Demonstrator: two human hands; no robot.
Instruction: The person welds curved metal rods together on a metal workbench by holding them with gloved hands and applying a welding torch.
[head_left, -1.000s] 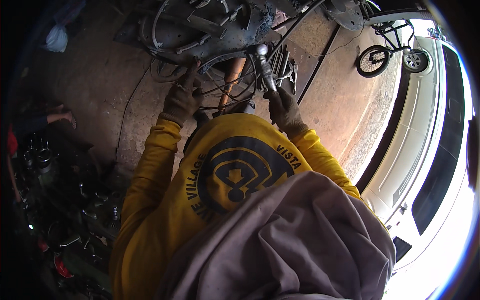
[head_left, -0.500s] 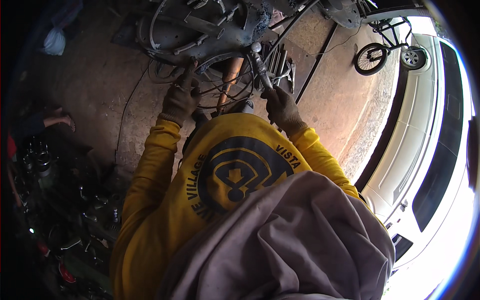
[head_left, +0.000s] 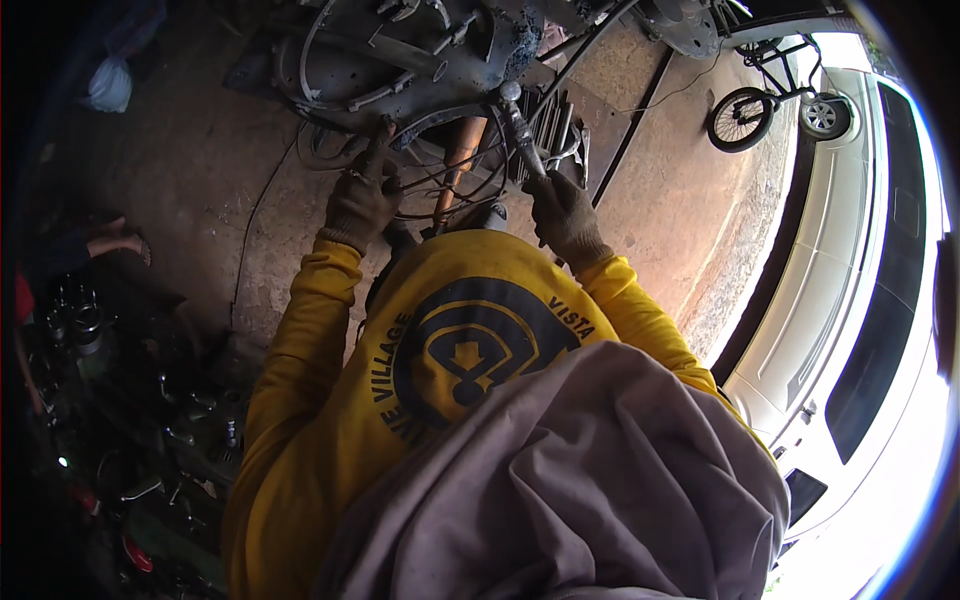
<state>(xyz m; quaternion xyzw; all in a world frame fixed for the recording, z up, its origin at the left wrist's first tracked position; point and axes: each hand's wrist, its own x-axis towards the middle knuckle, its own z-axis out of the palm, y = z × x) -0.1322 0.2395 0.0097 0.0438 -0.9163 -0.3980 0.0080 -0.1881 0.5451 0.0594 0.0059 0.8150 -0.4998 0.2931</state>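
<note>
Floor [head_left: 210, 190] rough, stained brown. Gloved right hand [head_left: 564, 210] closed round a metal hammer [head_left: 524, 145]; its rounded head beside the curved, dark metal part [head_left: 400, 75] ahead. Left hand [head_left: 360, 203], gloved, at that part's near edge; grip cannot be told. White bag [head_left: 109, 88], contents hidden, far left. Floor runs right toward a pale van [head_left: 845, 250].

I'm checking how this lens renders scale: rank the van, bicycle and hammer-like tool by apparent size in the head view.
1. white van
2. black bicycle
3. hammer-like tool, partly hidden by the right hand
</note>
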